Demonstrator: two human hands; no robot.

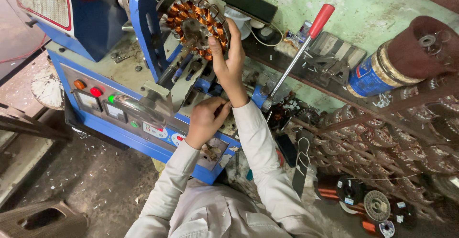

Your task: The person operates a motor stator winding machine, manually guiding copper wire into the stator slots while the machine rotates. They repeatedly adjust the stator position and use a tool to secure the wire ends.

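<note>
While the right hand cups the copper-wound stator on the blue winding machine at far left, its grip loose, fingers spread on the rim — the left hand, pinched shut just below on something too small to tell, should keep steady.

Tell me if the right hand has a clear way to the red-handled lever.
Probably yes. The right hand rests on the copper-wound stator, and the lever stands just to its right with nothing between them; only the hand itself is occupied.
</note>
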